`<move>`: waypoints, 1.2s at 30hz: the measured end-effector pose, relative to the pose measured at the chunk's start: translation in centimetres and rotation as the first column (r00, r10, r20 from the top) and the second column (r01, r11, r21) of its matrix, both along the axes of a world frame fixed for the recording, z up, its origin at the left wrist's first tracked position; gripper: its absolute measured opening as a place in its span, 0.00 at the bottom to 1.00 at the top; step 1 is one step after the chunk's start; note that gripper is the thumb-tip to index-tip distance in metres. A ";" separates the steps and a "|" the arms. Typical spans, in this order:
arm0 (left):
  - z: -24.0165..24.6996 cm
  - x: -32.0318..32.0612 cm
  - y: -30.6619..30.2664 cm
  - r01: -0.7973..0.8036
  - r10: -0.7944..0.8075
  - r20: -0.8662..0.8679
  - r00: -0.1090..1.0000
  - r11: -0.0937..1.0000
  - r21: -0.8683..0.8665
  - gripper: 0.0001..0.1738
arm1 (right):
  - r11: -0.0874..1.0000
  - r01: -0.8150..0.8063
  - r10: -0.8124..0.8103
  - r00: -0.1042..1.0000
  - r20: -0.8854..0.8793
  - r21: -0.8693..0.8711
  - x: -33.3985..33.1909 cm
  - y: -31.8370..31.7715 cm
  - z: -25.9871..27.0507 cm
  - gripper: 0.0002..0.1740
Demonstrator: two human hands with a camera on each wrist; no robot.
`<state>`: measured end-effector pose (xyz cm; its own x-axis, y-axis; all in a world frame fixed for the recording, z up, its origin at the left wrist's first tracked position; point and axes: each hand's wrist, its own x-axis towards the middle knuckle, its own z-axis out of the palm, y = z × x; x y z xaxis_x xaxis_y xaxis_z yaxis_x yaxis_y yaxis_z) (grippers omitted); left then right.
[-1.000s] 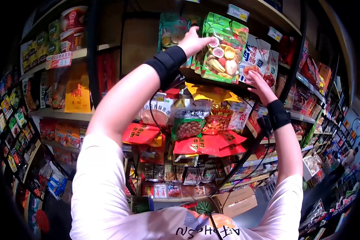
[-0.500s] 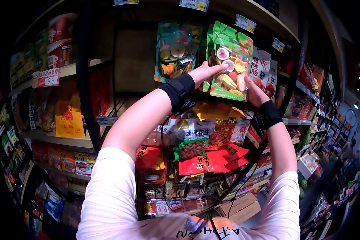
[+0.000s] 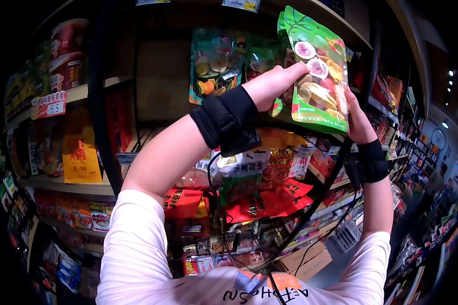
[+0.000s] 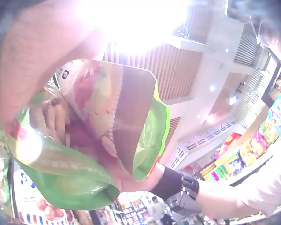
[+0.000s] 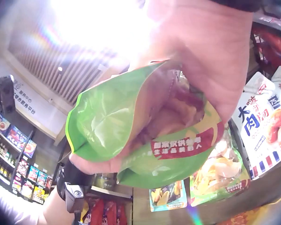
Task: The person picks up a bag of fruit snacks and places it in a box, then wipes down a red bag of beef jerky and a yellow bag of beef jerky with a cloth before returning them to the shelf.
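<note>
Both hands hold a green pouch of dried fruit [image 3: 320, 76] with a clear front, raised at the upper right in the head view. My left hand [image 3: 275, 86] grips its left side, the thumb lying across the front. On the right edge, my right hand [image 3: 360, 119] grips the pouch low down. Seen from below in the right wrist view, the green base [image 5: 178, 164] is spread at its fold. Behind it stand a teal pouch of dried fruit [image 3: 216, 66] and another green pouch [image 5: 218, 173] on the shelf.
A white sausage pouch [image 5: 262, 124] stands beside the shelved fruit pouches. Below are a peanut bag [image 3: 241, 173] and red packets [image 3: 269, 201]. A dark shelf upright [image 3: 99, 101] rises at left, near a yellow packet [image 3: 81, 155]. A cardboard box [image 3: 305, 262] sits low down.
My hands have come from apart onto the green pouch's two sides. The pouch has moved off the shelf, up and to the right, uncovering another green pouch behind.
</note>
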<state>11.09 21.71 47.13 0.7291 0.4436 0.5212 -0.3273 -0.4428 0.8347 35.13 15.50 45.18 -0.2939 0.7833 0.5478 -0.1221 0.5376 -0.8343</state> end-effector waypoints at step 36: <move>-52.6 24.0 -15.1 -0.016 -0.326 -0.210 0.922 0.508 -0.861 0.37 | 0.371 0.071 -0.613 0.768 -0.187 -0.926 20.6 -25.3 -53.8 0.29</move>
